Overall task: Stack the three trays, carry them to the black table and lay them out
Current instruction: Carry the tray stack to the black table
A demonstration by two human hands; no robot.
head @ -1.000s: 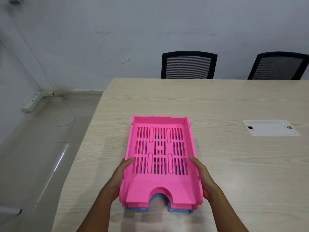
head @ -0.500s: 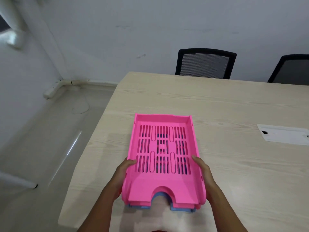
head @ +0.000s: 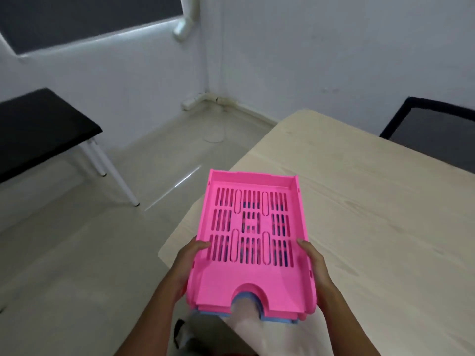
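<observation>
A stack of trays (head: pixel 253 276) is held up over the near left corner of the beige table (head: pixel 372 214). The top tray is pink with a slotted floor; a blue tray (head: pixel 272 319) peeks out beneath its front edge. My left hand (head: pixel 190 260) grips the stack's left side and my right hand (head: pixel 312 263) grips its right side, thumbs over the rims. The black table (head: pixel 38 129) with white legs stands at the far left across the floor.
A black mesh chair (head: pixel 431 129) stands behind the beige table at the right. Pale floor (head: pixel 90 240) lies between the two tables. White walls meet in a corner behind, with a pipe (head: pixel 189 21) and a dark window at top left.
The stack has come up off the beige table and swung left towards its corner. My view has turned left, bringing the black table into sight.
</observation>
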